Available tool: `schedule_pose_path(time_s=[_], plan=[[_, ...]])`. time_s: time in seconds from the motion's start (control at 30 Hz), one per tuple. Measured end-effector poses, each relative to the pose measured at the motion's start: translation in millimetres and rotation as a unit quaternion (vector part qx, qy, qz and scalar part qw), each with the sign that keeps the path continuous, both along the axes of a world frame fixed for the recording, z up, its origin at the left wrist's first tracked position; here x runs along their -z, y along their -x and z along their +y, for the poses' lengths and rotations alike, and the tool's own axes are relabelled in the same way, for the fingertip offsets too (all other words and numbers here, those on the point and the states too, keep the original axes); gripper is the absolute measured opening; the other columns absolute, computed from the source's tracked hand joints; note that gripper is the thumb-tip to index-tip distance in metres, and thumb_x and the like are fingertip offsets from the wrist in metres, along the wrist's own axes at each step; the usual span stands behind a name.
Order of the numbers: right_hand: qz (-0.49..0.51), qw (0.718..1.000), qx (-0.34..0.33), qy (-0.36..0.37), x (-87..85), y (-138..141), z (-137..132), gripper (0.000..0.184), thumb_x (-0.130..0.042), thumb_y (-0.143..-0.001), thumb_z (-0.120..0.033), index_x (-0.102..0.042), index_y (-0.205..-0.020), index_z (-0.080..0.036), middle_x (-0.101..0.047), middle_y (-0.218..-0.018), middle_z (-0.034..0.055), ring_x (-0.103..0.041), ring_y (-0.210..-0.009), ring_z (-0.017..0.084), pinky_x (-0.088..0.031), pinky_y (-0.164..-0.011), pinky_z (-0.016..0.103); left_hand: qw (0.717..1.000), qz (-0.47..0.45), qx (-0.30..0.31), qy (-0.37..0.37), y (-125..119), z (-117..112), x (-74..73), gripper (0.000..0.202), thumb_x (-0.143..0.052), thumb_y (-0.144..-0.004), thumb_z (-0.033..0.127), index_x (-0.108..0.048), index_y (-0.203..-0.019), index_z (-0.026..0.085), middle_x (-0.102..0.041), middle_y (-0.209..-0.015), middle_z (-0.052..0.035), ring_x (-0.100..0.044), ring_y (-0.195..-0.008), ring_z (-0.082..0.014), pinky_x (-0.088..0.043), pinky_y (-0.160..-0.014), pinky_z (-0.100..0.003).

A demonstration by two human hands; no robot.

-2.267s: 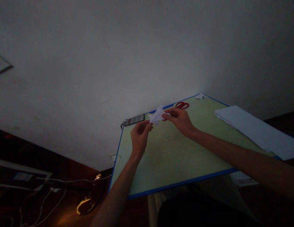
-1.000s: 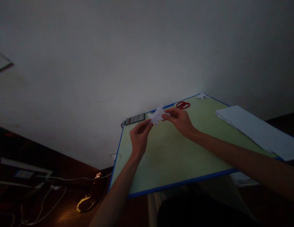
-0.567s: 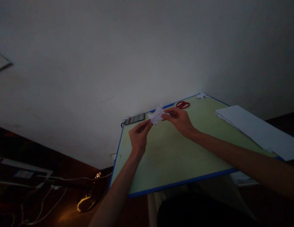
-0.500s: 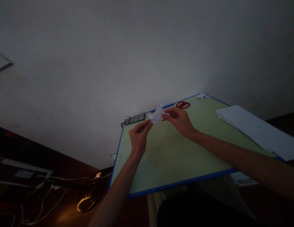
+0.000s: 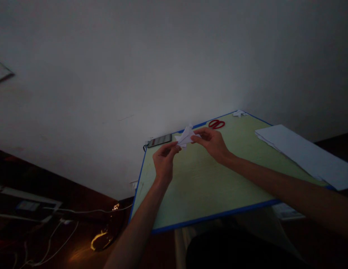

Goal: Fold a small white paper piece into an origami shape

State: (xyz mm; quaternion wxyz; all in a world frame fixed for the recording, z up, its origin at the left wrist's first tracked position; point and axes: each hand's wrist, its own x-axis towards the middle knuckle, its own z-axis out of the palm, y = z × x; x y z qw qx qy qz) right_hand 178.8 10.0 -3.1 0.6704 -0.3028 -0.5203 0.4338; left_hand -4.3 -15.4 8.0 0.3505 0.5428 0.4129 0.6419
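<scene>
Between my two hands a small piece of folded white paper (image 5: 186, 136) is held up over the table, with several pointed flaps showing. The thumb and fingers of my left hand (image 5: 164, 158) pinch its lower left tip. My right hand (image 5: 211, 142) grips the right side between thumb and forefinger. Under both hands lies the pale green tabletop (image 5: 207, 186) with a blue edge. Just behind my right hand is a pair of scissors with red handles (image 5: 216, 124); their blades are mostly hidden.
A dark flat device (image 5: 159, 140), like a tablet or phone, lies at the table's far left corner. White paper scraps (image 5: 239, 113) sit at the far corner. A stack of white paper (image 5: 302, 155) overhangs the right edge. White cables (image 5: 58, 231) run along the floor at left.
Almost nothing differs. The fingers of my left hand have shifted very slightly at the paper's tip, and both hands keep their hold.
</scene>
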Motion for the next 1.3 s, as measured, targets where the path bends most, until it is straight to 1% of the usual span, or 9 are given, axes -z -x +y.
schedule_pose_path(time_s=[0.17,0.27,0.37,0.5,0.57,0.7,0.87,0.97,1.3], plan=[[0.005,1.0,0.011,0.001,-1.3,-1.6,0.7,0.04,-0.088,-0.067,-0.049,-0.073,-0.09,-0.02,-0.078,-0.086,0.0044,-0.075,-0.075,0.021,-0.064,-0.08,0.042,1.0,-0.003,0.017,0.01,0.9,-1.8,-0.7,0.041,-0.087,-0.07,0.031,-0.071,-0.106,0.018,-0.079,-0.081,-0.0059,-0.075,-0.079,-0.0195,-0.057,-0.08,-0.035],[0.003,1.0,0.012,0.0,-2.6,-1.9,-0.2,0.039,-0.088,-0.067,-0.048,-0.073,-0.089,-0.02,-0.078,-0.086,0.0044,-0.075,-0.075,0.021,-0.064,-0.079,0.042,0.999,-0.006,0.026,0.022,1.7,-1.8,-1.4,0.046,-0.088,-0.069,0.034,-0.07,-0.108,0.017,-0.079,-0.083,-0.0074,-0.076,-0.08,-0.0206,-0.057,-0.081,-0.035],[0.006,1.0,0.019,-0.002,-2.7,-1.8,-0.1,0.038,-0.089,-0.067,-0.047,-0.073,-0.089,-0.02,-0.078,-0.085,0.0042,-0.075,-0.074,0.021,-0.064,-0.078,0.04,0.999,-0.013,0.037,0.031,2.7,-1.2,-1.9,0.042,-0.088,-0.07,0.034,-0.072,-0.105,0.015,-0.079,-0.083,-0.0081,-0.075,-0.08,-0.0202,-0.057,-0.08,-0.034],[0.005,1.0,0.024,-0.004,-2.3,-2.4,0.8,0.039,-0.088,-0.068,-0.049,-0.073,-0.089,-0.02,-0.078,-0.083,0.0039,-0.075,-0.074,0.021,-0.063,-0.078,0.04,0.998,-0.022,0.041,0.04,2.1,-1.7,-3.5,0.026,-0.08,-0.077,0.037,-0.075,-0.09,0.015,-0.077,-0.079,-0.0072,-0.071,-0.071,-0.0169,-0.055,-0.072,-0.031],[0.002,1.0,0.021,-0.004,-2.7,-2.7,0.5,0.039,-0.088,-0.068,-0.048,-0.073,-0.089,-0.019,-0.078,-0.083,0.0042,-0.075,-0.074,0.021,-0.063,-0.078,0.041,0.999,0.006,0.03,0.034,1.3,-2.6,-4.4,0.024,-0.077,-0.08,0.039,-0.076,-0.083,0.015,-0.074,-0.073,-0.0059,-0.067,-0.065,-0.0152,-0.053,-0.066,-0.029],[0.003,1.0,0.006,-0.004,-3.4,-2.6,-0.4,0.036,-0.089,-0.068,-0.045,-0.074,-0.089,-0.019,-0.078,-0.085,0.0048,-0.075,-0.074,0.021,-0.063,-0.078,0.041,0.997,0.07,0.011,0.012,0.7,-3.9,-4.4,0.023,-0.08,-0.078,0.039,-0.076,-0.078,0.016,-0.07,-0.064,-0.0032,-0.061,-0.059,-0.0135,-0.048,-0.06,-0.027],[0.001,1.0,-0.001,0.009,-1.3,-2.7,2.6,0.038,-0.09,-0.065,-0.045,-0.074,-0.087,-0.018,-0.078,-0.082,0.0043,-0.075,-0.073,0.021,-0.063,-0.077,0.04,0.995,0.097,0.019,-0.002,1.5,-4.5,-2.6,0.022,-0.078,-0.08,0.038,-0.074,-0.079,0.016,-0.07,-0.065,-0.002,-0.061,-0.061,-0.0132,-0.046,-0.062,-0.026],[-0.006,1.0,-0.003,0.016,0.0,-2.9,4.2,0.04,-0.09,-0.064,-0.046,-0.074,-0.088,-0.017,-0.078,-0.08,0.0043,-0.075,-0.071,0.021,-0.063,-0.075,0.039,0.995,0.099,0.009,0.002,0.6,-5.7,-2.8,0.021,-0.076,-0.08,0.036,-0.073,-0.077,0.016,-0.069,-0.065,-0.0015,-0.061,-0.062,-0.0131,-0.046,-0.063,-0.026],[-0.003,1.0,-0.012,0.012,0.5,-1.4,2.7,0.037,-0.09,-0.066,-0.044,-0.076,-0.089,-0.018,-0.078,-0.082,0.0046,-0.075,-0.073,0.021,-0.062,-0.076,0.039,0.994,0.105,-0.003,-0.014,0.1,-8.2,-5.2,0.018,-0.073,-0.083,0.031,-0.073,-0.075,0.016,-0.07,-0.065,-0.002,-0.062,-0.063,-0.0136,-0.048,-0.064,-0.026]])
